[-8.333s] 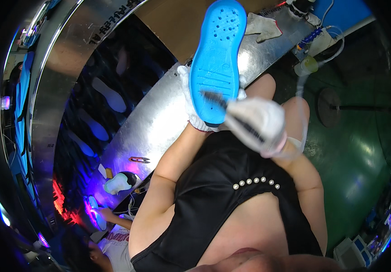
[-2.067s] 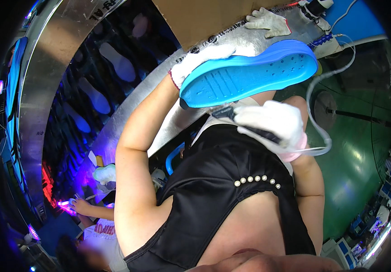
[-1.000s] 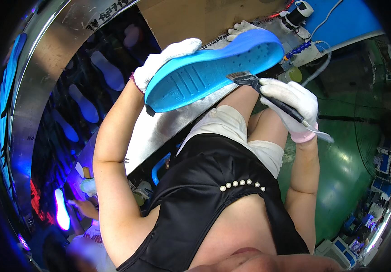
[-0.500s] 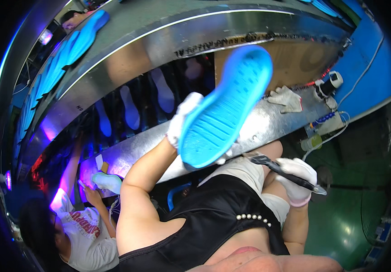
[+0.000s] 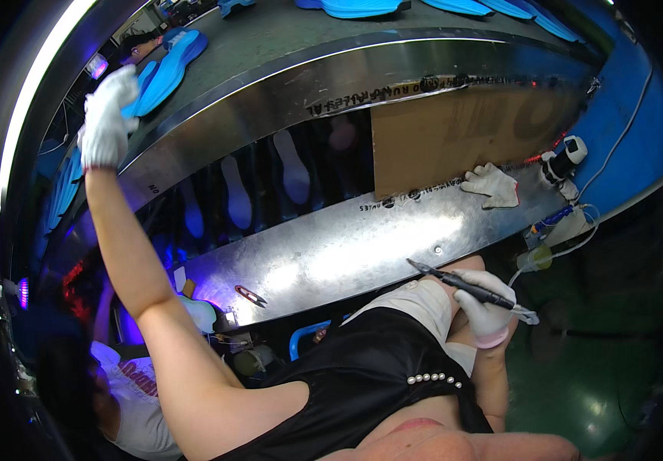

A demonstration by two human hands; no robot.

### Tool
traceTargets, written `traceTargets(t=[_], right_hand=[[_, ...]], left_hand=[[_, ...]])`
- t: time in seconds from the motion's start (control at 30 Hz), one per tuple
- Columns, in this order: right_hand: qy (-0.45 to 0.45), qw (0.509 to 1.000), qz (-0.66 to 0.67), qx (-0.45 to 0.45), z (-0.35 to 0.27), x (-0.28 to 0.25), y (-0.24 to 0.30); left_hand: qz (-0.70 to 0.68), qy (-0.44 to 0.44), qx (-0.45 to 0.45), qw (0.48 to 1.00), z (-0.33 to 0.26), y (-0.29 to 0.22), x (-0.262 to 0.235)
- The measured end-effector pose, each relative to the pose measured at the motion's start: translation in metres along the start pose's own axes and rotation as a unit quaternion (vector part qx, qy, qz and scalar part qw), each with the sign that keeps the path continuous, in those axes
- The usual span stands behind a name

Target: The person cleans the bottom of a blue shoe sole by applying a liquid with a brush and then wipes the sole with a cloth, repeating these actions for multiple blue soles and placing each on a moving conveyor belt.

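My left hand (image 5: pixel 107 123), in a white knit glove, reaches far up and left to the edge of the raised dark belt. Its fingers look loosely extended beside a bright blue shoe sole (image 5: pixel 169 73); whether they touch it is hard to make out. No sole shows lifted in that hand. My right hand (image 5: pixel 485 306), also gloved in white, is closed around a slim black pen-like tool (image 5: pixel 476 289) by my thigh. The tool's dark pointed tip faces the metal ledge, and a pale, shiny end sticks out behind the hand.
Red-handled thread snips (image 5: pixel 251 296) and a spare white glove (image 5: pixel 491 187) lie on the metal ledge (image 5: pixel 316 269). More blue soles (image 5: pixel 354 8) sit on the belt (image 5: pixel 285 34). Cardboard (image 5: pixel 454 138) covers part of the opening below. A co-worker's printed shirt (image 5: pixel 135 396) shows at lower left.
My left hand has moved from the middle, where it held up a blue sole, to the belt at upper left. That sole no longer hides the ledge. My right hand keeps the black tool.
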State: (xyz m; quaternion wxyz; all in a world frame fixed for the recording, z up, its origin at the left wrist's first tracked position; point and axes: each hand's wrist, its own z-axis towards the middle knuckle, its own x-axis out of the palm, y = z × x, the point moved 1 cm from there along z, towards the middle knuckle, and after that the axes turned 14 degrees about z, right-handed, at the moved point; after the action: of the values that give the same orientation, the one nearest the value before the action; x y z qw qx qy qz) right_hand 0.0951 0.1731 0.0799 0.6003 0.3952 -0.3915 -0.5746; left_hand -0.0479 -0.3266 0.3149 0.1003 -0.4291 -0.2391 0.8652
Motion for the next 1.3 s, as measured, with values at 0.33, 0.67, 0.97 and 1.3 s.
traceTargets(t=[0.33, 0.67, 0.97, 1.3], right_hand=[[-0.179, 0.971, 0.14, 0.069, -0.005, -0.002, -0.017], [-0.328, 0.927, 0.169, 0.066, 0.004, -0.04, -0.04], [-0.294, 0.939, 0.07, 0.163, 0.029, -0.018, -0.092], [-0.083, 0.941, -0.298, 0.14, 0.053, 0.047, -0.129]], left_hand=[[0.043, -0.067, 0.132, 0.988, -0.051, -0.006, 0.039], [-0.229, -0.057, 0.442, 0.865, -0.288, -0.097, 0.209], [-0.338, 0.34, 0.093, 0.873, -0.362, -0.053, 0.3], [-0.76, 0.511, -0.35, 0.196, -0.357, -0.075, 0.374]])
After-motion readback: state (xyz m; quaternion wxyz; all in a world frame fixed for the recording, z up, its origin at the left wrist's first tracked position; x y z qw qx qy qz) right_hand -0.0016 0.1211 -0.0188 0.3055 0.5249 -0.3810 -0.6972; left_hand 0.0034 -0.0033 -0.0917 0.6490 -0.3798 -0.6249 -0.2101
